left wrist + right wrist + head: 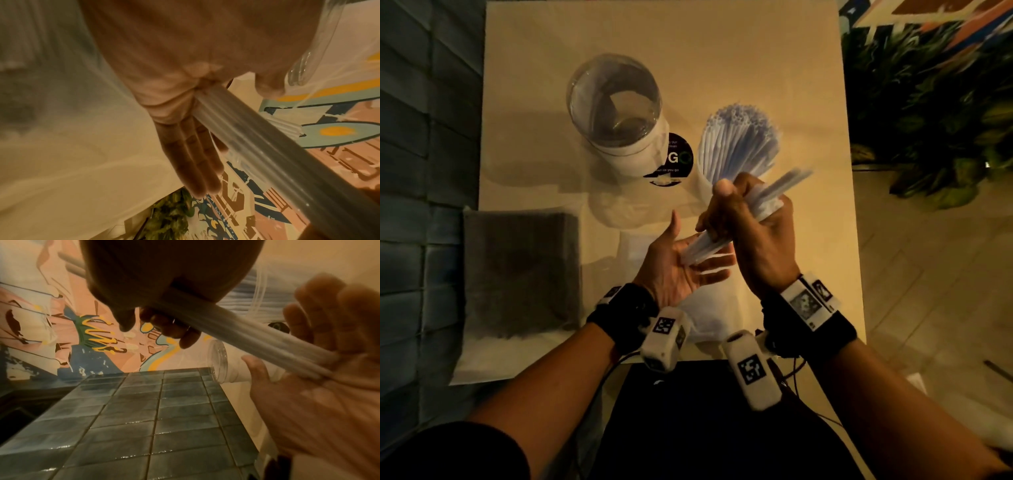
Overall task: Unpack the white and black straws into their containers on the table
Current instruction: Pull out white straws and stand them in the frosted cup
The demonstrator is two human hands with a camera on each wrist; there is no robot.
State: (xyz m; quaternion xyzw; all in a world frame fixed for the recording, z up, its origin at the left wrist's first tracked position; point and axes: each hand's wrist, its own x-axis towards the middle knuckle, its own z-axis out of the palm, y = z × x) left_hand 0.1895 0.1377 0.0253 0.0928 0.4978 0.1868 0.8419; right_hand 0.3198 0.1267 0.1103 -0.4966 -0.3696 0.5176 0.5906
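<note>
My right hand (pixel 748 219) grips a bundle of white straws (pixel 774 195) above the table's middle; the bundle's lower ends (pixel 697 251) rest against the palm of my left hand (pixel 681 267), which lies flat with straight fingers. In the left wrist view the bundle (pixel 257 139) crosses my fingers (pixel 197 162). In the right wrist view the bundle (pixel 257 337) runs from my fist to the left palm (pixel 308 402). A clear container full of white straws (pixel 739 144) stands just beyond my hands. An empty clear container (pixel 616 113) stands to its left. A pack of black straws (pixel 520 270) lies at the table's left.
A black round sticker (pixel 674 161) sits between the two containers. Crumpled clear wrapping (pixel 709 308) lies under my hands near the front edge. A tiled surface (pixel 421 171) borders the table on the left, a plant (pixel 928 120) on the right.
</note>
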